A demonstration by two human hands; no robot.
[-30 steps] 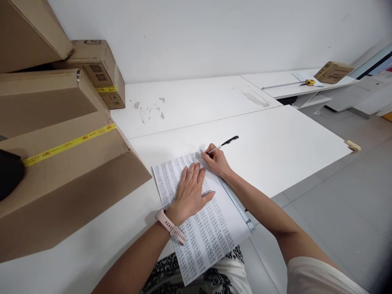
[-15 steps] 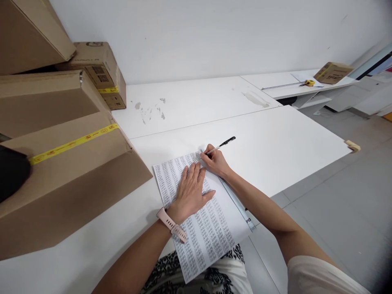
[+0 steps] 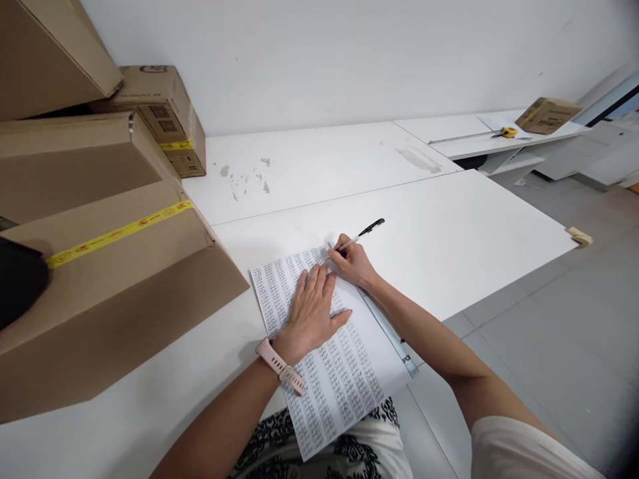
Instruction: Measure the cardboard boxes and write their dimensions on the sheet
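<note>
The sheet [image 3: 339,372] hangs over the table's [image 3: 474,233] near edge. The left hand [image 3: 309,313] lies flat on it, fingers spread. Beyond, the right hand [image 3: 355,263] pinches a pen [image 3: 360,235], tip at the sheet's far corner.

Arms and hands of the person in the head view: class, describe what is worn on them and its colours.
The left hand has no glove, and a watch with a pale pink strap circles its wrist. The right hand has no glove either; its arm is uncovered up to a short white sleeve near the shoulder. No rings show.
</note>
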